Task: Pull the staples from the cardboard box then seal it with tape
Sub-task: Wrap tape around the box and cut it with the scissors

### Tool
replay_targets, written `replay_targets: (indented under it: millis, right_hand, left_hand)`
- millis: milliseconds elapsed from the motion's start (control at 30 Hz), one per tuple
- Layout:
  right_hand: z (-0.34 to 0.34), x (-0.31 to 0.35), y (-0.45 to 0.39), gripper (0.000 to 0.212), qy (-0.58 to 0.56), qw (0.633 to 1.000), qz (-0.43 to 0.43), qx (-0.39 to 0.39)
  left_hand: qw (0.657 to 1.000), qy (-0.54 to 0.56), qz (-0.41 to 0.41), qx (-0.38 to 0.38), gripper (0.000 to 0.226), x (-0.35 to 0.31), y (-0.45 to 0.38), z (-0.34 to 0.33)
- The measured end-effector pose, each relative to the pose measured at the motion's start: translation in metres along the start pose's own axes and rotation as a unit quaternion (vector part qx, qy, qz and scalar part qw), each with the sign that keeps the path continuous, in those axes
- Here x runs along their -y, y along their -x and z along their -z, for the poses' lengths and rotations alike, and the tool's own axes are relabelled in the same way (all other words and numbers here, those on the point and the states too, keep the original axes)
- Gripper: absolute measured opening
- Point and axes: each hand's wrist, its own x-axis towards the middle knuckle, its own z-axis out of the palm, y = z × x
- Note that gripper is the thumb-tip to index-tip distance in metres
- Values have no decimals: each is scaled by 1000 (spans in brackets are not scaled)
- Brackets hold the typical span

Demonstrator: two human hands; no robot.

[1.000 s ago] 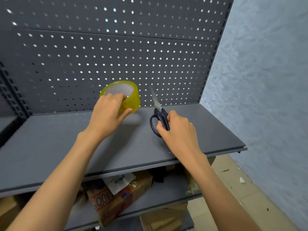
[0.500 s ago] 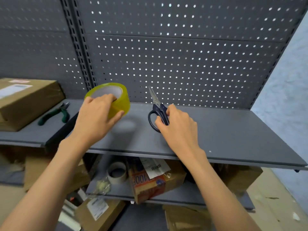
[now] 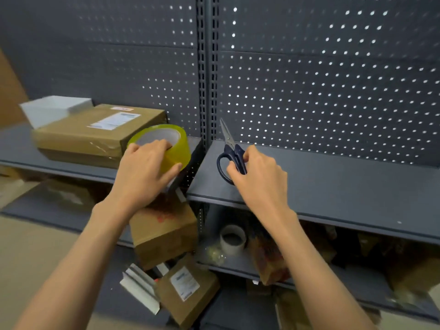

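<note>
At the upper left of the frame, a white box (image 3: 56, 108) lies partly on a sealed cardboard box (image 3: 100, 134) that bears a white label and rests on the left shelf (image 3: 21, 148); glossy tape shows on its near corner. Just right of this box, in the centre left of the frame, the left hand (image 3: 142, 172) holds a yellow tape roll (image 3: 166, 144) above the gap between the two shelf sections; its fingers (image 3: 162, 145) hook over the rim into the core and the thumb presses the outer side. The roll is tilted, its open core facing up and toward the camera. Right of the roll, a slotted metal upright (image 3: 206, 67) divides the perforated back panel (image 3: 333, 79). In the centre of the frame, the right hand (image 3: 259, 177) grips the dark blue handles of the scissors (image 3: 232, 156), fingers curled around one loop. The blades are closed and point toward the upper part of the frame, against the back panel. Whether the scissors touch the right shelf (image 3: 345, 186) cannot be determined. In the lower part of the frame, beneath the shelves, lie a brown box with red print (image 3: 164, 232), a flat labelled parcel (image 3: 188, 289), and a white tape roll (image 3: 232, 239).
</note>
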Motion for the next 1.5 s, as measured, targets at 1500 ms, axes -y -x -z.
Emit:
replay_targets:
  millis: [1500]
  right_hand:
    - [-197, 151, -35, 28, 185, 965, -186, -17]
  left_hand:
    - [989, 132, -33, -65, 44, 318, -36, 18]
